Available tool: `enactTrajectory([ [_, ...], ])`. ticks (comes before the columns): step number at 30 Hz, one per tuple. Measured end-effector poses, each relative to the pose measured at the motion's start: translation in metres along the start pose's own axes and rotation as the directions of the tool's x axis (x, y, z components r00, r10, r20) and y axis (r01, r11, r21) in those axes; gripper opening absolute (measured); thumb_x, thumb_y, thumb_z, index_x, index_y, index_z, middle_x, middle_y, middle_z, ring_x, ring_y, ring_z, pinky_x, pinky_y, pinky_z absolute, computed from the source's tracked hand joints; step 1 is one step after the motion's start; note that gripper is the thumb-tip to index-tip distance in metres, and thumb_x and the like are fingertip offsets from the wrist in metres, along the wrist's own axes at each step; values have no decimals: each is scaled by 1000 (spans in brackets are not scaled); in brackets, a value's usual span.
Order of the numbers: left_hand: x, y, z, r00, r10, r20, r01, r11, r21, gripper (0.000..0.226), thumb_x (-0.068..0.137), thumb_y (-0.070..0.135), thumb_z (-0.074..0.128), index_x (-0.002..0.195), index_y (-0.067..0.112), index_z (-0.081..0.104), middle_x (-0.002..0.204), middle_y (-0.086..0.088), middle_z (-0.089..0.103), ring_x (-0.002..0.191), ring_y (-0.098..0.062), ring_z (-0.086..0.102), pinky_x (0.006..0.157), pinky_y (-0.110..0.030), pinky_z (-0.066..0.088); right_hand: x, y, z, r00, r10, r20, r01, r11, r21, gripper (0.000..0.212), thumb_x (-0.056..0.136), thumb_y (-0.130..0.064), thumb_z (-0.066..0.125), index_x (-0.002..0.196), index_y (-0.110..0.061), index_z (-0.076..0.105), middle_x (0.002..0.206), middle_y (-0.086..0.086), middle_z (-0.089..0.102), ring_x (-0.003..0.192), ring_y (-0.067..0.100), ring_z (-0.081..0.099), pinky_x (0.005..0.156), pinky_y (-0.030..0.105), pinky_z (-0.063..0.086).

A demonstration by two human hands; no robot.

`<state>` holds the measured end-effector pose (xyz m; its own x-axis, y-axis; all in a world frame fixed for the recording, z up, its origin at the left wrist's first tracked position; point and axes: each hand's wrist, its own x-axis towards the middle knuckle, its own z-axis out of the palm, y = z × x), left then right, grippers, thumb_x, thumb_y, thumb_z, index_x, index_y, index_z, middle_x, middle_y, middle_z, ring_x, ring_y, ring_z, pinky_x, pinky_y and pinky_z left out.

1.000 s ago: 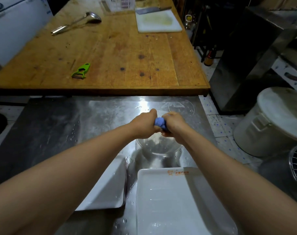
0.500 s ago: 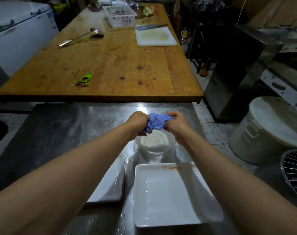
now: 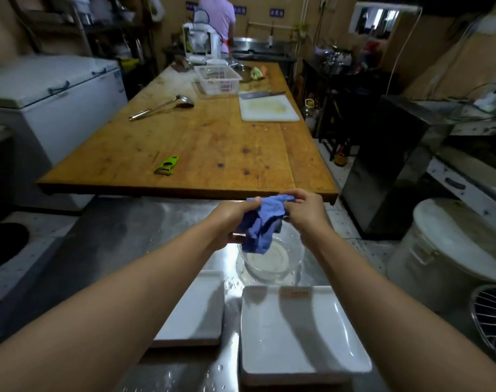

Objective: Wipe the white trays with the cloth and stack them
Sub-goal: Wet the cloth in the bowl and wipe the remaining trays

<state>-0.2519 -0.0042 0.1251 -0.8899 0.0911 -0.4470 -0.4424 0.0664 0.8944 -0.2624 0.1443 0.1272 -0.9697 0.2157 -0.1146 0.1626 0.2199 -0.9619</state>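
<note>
A blue cloth [image 3: 262, 224] hangs between both hands above a clear glass bowl [image 3: 272, 260] on the wet steel counter [image 3: 122, 239]. My left hand [image 3: 232, 222] pinches its left corner and my right hand [image 3: 304, 212] pinches the right corner; the cloth is half unfolded and droops toward the bowl. Two white rectangular trays lie nearer to me: one white tray [image 3: 300, 335] under my right forearm, with an orange mark on its far rim, and a second white tray [image 3: 197, 315] to its left, partly hidden by my left forearm.
Beyond the counter stands a wooden table [image 3: 207, 148] with a green peeler [image 3: 167, 165], a ladle [image 3: 161, 107], a white cutting board [image 3: 268, 108] and a basket [image 3: 217, 80]. A white lidded bucket [image 3: 450, 250] and a wire rack [image 3: 493, 321] stand at right. A person works far back.
The cloth was balled tight between both hands; now it is spread open and hangs down. My hands have drawn apart, and the camera has tilted up.
</note>
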Motion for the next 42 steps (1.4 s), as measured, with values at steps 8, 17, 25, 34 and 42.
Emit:
enactTrajectory([
  [8,-57,-7,-62,976,-64,206,98,983,-157,8,87,30,58,86,24,62,73,5,69,62,-7,66,50,-20,47,-69,-44,42,995,-21,99,-2,973,233,28,87,7,51,92,-19,60,98,8,64,89,22,66,75,30,57],
  [17,-134,-32,-157,978,210,11,-210,977,46,26,90,22,59,64,21,53,67,2,60,64,-9,56,62,-27,36,-152,-57,118,973,136,189,-169,970,172,20,90,-13,48,83,-18,65,83,4,64,78,17,60,67,31,50],
  [25,-181,-74,-232,949,305,-85,-276,929,246,18,86,15,64,69,17,63,69,1,61,68,-7,55,57,-20,36,-226,-37,167,920,24,392,-28,1000,5,14,86,1,54,92,-5,65,89,15,65,88,23,61,85,37,45],
  [34,-196,-111,-261,981,150,-127,-146,989,38,24,95,32,52,81,12,52,69,-3,59,60,-17,57,53,-26,43,-260,-4,206,988,107,107,-103,994,-44,18,90,-9,56,74,-17,51,76,6,58,69,18,54,54,26,42],
  [42,-201,-114,-246,981,140,-132,-141,990,-1,24,95,31,53,82,12,52,77,-6,63,72,-21,61,58,-30,48,-257,-5,204,923,55,381,-48,998,-28,61,81,-25,72,132,-28,37,117,5,51,95,13,60,67,18,46],
])
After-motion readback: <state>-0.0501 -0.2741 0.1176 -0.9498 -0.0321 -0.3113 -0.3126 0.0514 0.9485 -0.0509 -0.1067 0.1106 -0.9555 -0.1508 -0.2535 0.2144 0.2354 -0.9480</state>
